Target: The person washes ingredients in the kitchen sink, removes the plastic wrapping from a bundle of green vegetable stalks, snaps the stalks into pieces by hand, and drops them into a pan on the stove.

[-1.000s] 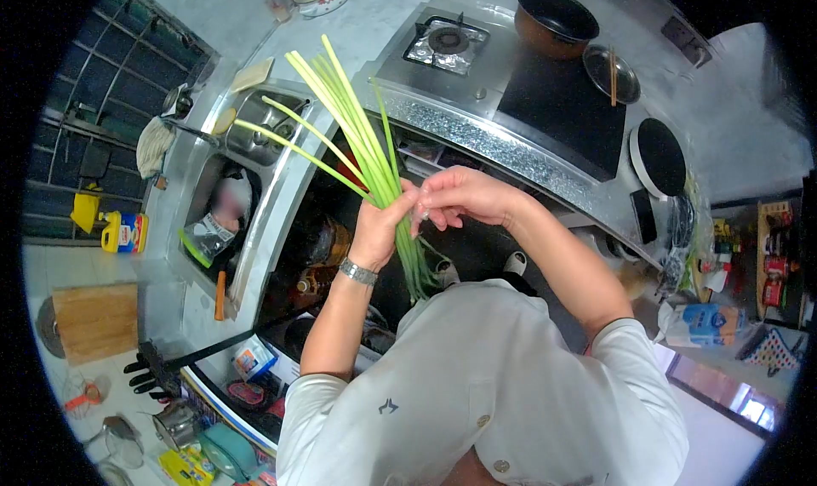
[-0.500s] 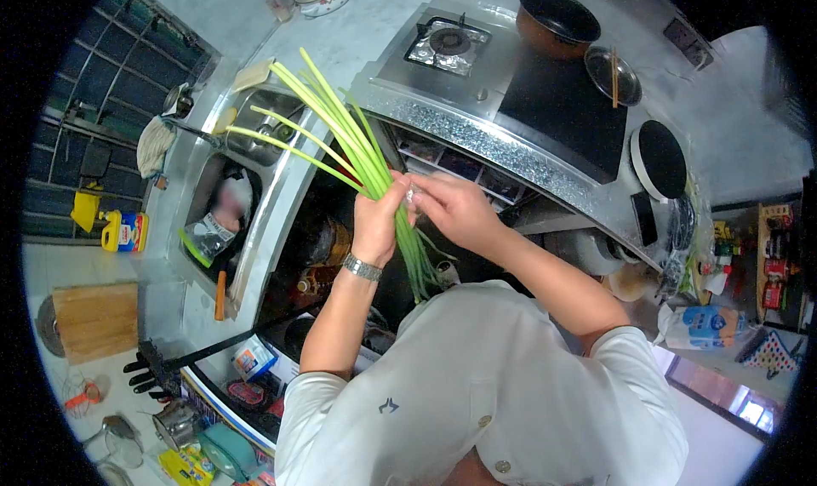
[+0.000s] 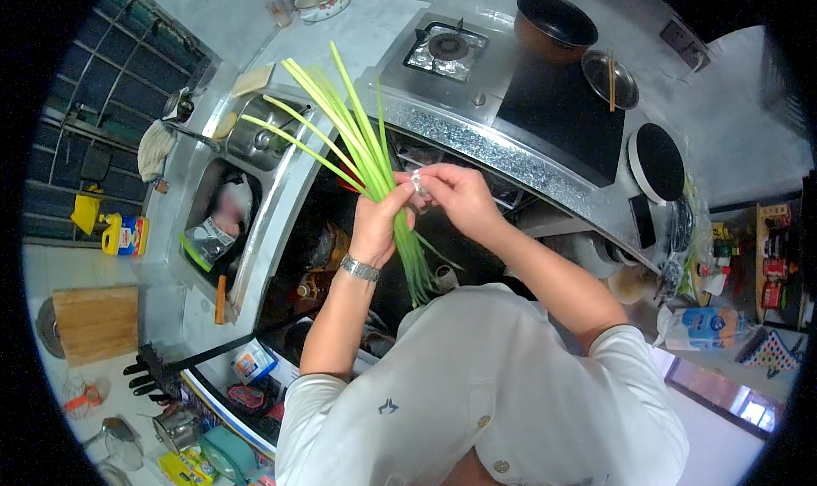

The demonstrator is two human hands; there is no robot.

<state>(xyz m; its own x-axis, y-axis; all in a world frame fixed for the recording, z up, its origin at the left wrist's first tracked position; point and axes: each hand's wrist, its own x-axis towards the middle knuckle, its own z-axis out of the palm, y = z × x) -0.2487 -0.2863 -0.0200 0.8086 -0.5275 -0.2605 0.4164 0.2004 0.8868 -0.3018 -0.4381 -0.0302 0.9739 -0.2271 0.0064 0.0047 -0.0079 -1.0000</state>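
My left hand [image 3: 379,222], below a metal watch, is wrapped round a bunch of long green vegetable stalks [image 3: 364,150]. Their thick pale ends fan out up and to the left, and thinner dark green ends hang toward my shirt. Beside it, my right hand [image 3: 464,201] pinches a small clear, shiny strip [image 3: 417,182], perhaps plastic or tape, at the side of the bunch. The fingertips of both hands nearly meet there. Whether the strip still clings to the stalks cannot be made out.
To the left is a double sink [image 3: 274,156] with a plastic bag [image 3: 213,235] in one basin. A gas burner [image 3: 448,45], a deep pan [image 3: 557,22] and a glass lid [image 3: 609,79] are ahead. A chopping board [image 3: 95,323] leans at far left. Below my hands lies an open cabinet.
My right hand has shifted slightly up and right, and the clear strip shows more between the fingers. The stalks' pale ends have swung a little to the right and spread.
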